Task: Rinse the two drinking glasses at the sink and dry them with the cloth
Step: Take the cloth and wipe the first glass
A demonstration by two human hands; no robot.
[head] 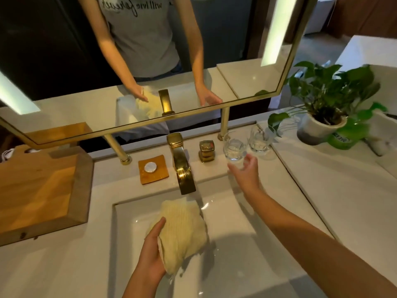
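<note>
1. While the left hand (150,258) clutched the cloth (182,235) over the sink (247,254), both glasses stood upright, mouths up, beside the tap handle (206,151).
2. The right hand (246,172), fingers spread, touched the nearer glass (234,148); the farther glass (260,139) stood free.

In the mirror (150,61), the grey shirt (141,35) bore reversed script reading partly "will live"; the rest was illegible. A green object (341,141) beside the plant pot (318,130) carried white lettering too blurred to read.
</note>
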